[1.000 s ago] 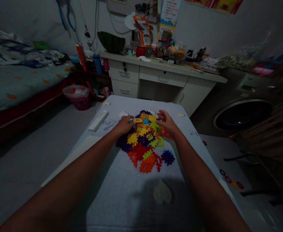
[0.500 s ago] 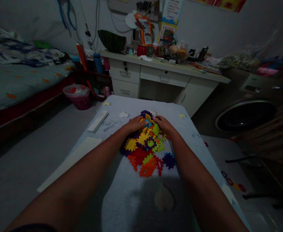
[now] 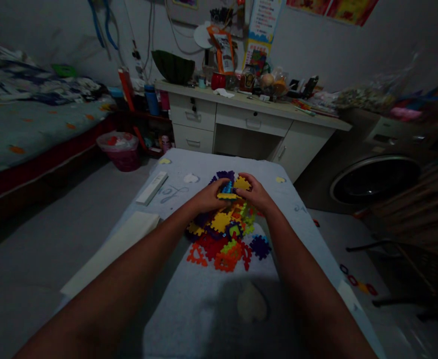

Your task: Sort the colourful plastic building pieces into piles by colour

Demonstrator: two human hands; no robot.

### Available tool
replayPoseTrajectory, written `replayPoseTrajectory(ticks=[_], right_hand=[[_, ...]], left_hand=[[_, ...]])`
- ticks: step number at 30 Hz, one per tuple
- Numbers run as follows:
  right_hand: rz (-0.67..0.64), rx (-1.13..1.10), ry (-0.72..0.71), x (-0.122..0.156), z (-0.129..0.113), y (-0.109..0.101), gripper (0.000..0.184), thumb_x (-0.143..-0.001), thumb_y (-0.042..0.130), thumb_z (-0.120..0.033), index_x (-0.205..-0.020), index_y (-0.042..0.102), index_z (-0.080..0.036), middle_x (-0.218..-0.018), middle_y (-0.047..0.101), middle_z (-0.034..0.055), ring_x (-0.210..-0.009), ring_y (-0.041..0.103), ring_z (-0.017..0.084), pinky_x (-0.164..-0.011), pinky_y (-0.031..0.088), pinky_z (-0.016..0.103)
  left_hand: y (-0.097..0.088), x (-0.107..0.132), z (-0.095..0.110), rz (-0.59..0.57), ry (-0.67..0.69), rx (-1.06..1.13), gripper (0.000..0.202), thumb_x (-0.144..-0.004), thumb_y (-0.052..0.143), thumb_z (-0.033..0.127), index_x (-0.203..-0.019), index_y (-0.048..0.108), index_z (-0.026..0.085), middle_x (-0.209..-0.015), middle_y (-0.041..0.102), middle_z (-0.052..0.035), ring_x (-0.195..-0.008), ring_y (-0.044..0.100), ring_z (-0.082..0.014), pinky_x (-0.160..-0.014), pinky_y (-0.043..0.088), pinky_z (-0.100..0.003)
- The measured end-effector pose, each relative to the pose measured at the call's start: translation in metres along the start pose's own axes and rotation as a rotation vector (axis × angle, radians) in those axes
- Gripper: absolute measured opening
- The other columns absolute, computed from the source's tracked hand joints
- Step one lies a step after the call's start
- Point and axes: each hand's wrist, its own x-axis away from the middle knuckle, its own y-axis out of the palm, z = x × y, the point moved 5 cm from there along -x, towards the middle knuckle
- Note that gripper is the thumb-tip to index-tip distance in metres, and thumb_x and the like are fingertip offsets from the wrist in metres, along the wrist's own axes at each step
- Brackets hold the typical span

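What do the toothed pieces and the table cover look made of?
Toothed pieces: probably rigid plastic, fairly smooth, judging by saturated colours and crisp, regular teeth. Table cover: likely fabric, matte, since it shows no gloss; weave too dim to tell.

At the far end of a pile of toothed plastic pieces (image 3: 221, 222), the left hand (image 3: 210, 197) is gripping an edge-on yellow piece (image 3: 227, 196), and the right hand (image 3: 256, 193) is holding a second yellow piece (image 3: 243, 183). A white box (image 3: 152, 188) is lying left on the cloth-covered table (image 3: 189, 304); a desk (image 3: 254, 118) is standing beyond.
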Motion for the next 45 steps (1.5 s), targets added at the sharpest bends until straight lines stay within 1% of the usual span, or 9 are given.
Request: replayPoseTrajectory(ticks=[8,11,13,16,20,26,34,39,45], right_hand=[[-0.266,0.162,-0.092,0.058,-0.019,0.008,0.042,-0.08,0.069,-0.041,-0.115,0.062,-0.021,-0.112,0.068,0.008,-0.109,0.063,0.024,-0.103,0.046,0.047],[-0.26,0.327,-0.138,0.081,-0.019,-0.002,0.045,-0.084,0.065,-0.046,-0.121,0.061,-0.021,-0.126,0.062,0.0107,-0.12,0.058,0.026,-0.108,0.041,0.048],[-0.19,0.49,-0.131,0.094,-0.012,-0.016,0.06,-0.081,0.067,-0.051,-0.132,0.055,-0.022,-0.142,0.051,0.0135,-0.133,0.046,0.03,-0.113,0.034,0.05],[-0.127,0.729,0.017,0.111,0.013,-0.035,0.101,-0.068,0.075,-0.062,-0.151,0.034,-0.021,-0.155,0.032,0.018,-0.146,0.025,0.038,-0.117,0.021,0.058],[-0.218,0.823,0.181,0.124,0.045,-0.029,0.136,-0.052,0.083,-0.067,-0.158,0.013,-0.02,-0.16,0.019,0.0226,-0.148,0.014,0.044,-0.116,0.015,0.063],[-0.296,0.722,0.041,0.114,0.042,0.006,0.141,-0.05,0.087,-0.06,-0.159,0.006,-0.02,-0.162,0.014,0.0212,-0.149,0.014,0.04,-0.118,0.017,0.058],[-0.171,0.454,-0.013,0.098,0.033,0.008,0.124,-0.06,0.086,-0.043,-0.157,0.013,-0.02,-0.158,0.024,0.0189,-0.146,0.027,0.034,-0.118,0.026,0.05],[-0.074,0.218,0.056,0.087,0.038,0.009,0.114,-0.058,0.087,-0.043,-0.153,0.026,-0.024,-0.149,0.041,0.015,-0.132,0.047,0.031,-0.112,0.037,0.049],[-0.001,-0.188,0.112,0.063,0.03,0.021,0.082,-0.061,0.084,-0.042,-0.133,0.048,-0.027,-0.131,0.058,0.0067,-0.115,0.06,0.024,-0.1,0.049,0.042]], left_hand=[[-0.016,0.054,0.015,-0.045,-0.013,-0.317,0.089,-0.067,0.074,0.048,-0.147,0.042,0.023,-0.152,0.044,-0.0121,-0.14,0.038,-0.0341,-0.116,0.029,-0.048],[-0.018,0.077,0.018,-0.029,-0.08,-0.501,0.102,-0.06,0.078,0.059,-0.148,0.039,0.026,-0.158,0.032,-0.0135,-0.147,0.021,-0.0405,-0.118,0.018,-0.057],[-0.017,0.094,0.016,-0.02,-0.142,-0.582,0.11,-0.058,0.077,0.065,-0.151,0.033,0.029,-0.162,0.02,-0.0145,-0.149,0.011,-0.0444,-0.117,0.017,-0.061],[-0.01,0.119,0.006,-0.043,-0.234,-0.643,0.125,-0.053,0.078,0.068,-0.156,0.019,0.031,-0.164,0.012,-0.0166,-0.148,0.009,-0.048,-0.114,0.021,-0.064],[0.008,0.14,-0.007,-0.121,-0.284,-0.712,0.138,-0.045,0.084,0.063,-0.157,0.012,0.029,-0.164,0.01,-0.0198,-0.146,0.01,-0.052,-0.111,0.021,-0.068],[0.024,0.129,-0.001,-0.024,-0.074,-0.724,0.12,-0.055,0.081,0.053,-0.155,0.021,0.024,-0.158,0.028,-0.0184,-0.143,0.026,-0.0429,-0.113,0.027,-0.057],[0.024,0.101,0.008,0.103,0.131,-0.465,0.1,-0.067,0.076,0.039,-0.151,0.026,0.021,-0.146,0.045,-0.0144,-0.133,0.046,-0.0313,-0.109,0.041,-0.043],[0.023,0.083,0.008,0.136,0.132,-0.286,0.102,-0.062,0.079,0.038,-0.15,0.029,0.021,-0.149,0.044,-0.014,-0.133,0.047,-0.0329,-0.11,0.04,-0.045],[0.02,0.051,-0.014,0.22,0.029,0.178,0.096,-0.059,0.082,0.037,-0.143,0.039,0.021,-0.134,0.059,-0.0132,-0.115,0.062,-0.0287,-0.101,0.048,-0.042]])
